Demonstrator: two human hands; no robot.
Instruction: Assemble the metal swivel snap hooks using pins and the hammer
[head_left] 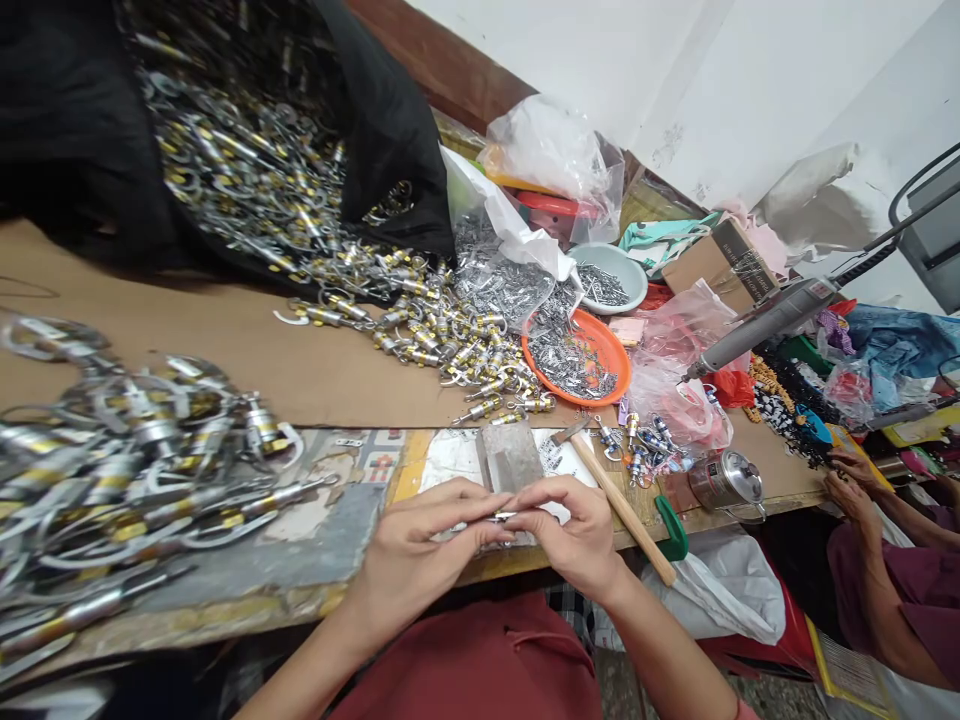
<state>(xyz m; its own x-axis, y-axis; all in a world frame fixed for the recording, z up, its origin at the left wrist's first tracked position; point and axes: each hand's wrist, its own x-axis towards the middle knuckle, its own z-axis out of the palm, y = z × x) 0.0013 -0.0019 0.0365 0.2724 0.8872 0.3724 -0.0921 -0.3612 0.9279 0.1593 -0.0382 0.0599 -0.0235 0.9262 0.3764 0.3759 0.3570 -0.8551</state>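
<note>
My left hand (420,535) and my right hand (574,528) meet at the table's front edge, fingertips pinched together. Between them is a small metal part (501,518), mostly hidden by the fingers, so its exact kind does not show. Just behind the fingers lies a grey metal block (514,455). A hammer (622,507) rests right of my right hand, its wooden handle slanting over the table edge. To the left is a heap of silver-and-yellow metal fittings (142,450) with curved hooks.
More such fittings (450,330) spill from a black bag (397,130). An orange bowl (624,365) and a pale bowl (636,275) hold small metal parts. A metal mug (727,480) and green-handled object (672,528) are at right. A grey tool (765,325) hangs above; a co-worker's hands (855,495) are far right.
</note>
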